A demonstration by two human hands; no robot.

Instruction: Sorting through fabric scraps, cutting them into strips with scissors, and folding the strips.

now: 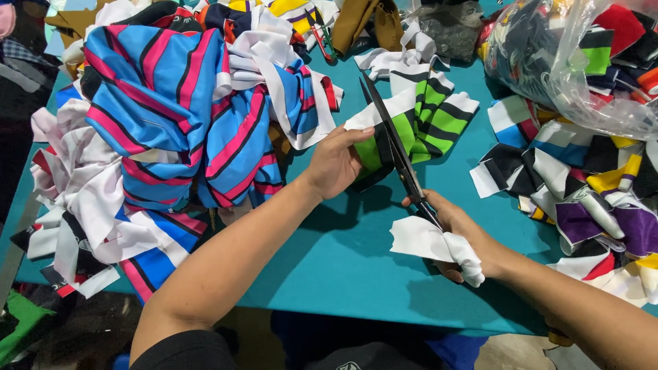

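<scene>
Both bare forearms reach in from the lower edge and angle toward each other. The left hand (334,163) is extended furthest, palm turned inward, thumb on top, fingers curled in a pinching grip. The right hand (452,233) sits nearer the body, fingers closed, knuckles up, wrist straight.

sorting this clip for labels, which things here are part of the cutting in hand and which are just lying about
In use:
left hand
green striped fabric piece
scissors
right hand
white scrap

Lying about:
blue and pink striped cloth
plastic bag of scraps
cut pieces pile
</scene>
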